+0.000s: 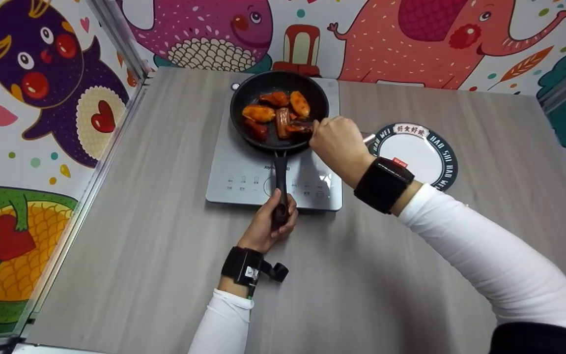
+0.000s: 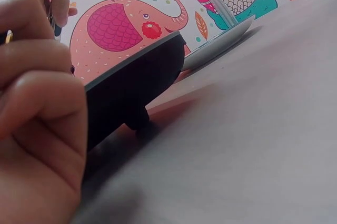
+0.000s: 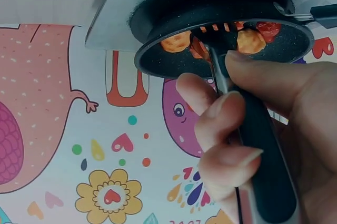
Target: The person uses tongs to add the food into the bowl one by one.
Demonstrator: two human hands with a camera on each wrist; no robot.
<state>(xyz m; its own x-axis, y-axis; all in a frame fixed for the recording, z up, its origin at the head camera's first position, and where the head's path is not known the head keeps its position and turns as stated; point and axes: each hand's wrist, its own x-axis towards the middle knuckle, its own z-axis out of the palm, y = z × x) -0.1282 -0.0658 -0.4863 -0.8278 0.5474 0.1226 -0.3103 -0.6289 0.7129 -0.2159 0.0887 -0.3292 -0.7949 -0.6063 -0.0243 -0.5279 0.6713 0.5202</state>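
Observation:
In the head view a black frying pan (image 1: pixel 236 118) stands on a silver induction cooker (image 1: pixel 224 167). Several glossy orange and reddish-brown food pieces (image 1: pixel 258 113), which look like cooked meat, lie in it. My left hand (image 1: pixel 268 221) grips the pan's black handle (image 1: pixel 280 172) from the near side. In my right hand (image 1: pixel 339 145) is a pair of tongs (image 3: pixel 263 155) with dark grips and metal arms. Their black slotted head (image 3: pixel 224 37) reaches down among the pieces at the pan's right side. Whether the tongs pinch a piece is hidden.
A white plate (image 1: pixel 406 157) with a dark lettered rim lies right of the cooker, partly behind the right wrist. Cartoon-printed panels (image 1: pixel 420 44) wall the grey wood-look table (image 1: pixel 165 246) at the back and sides.

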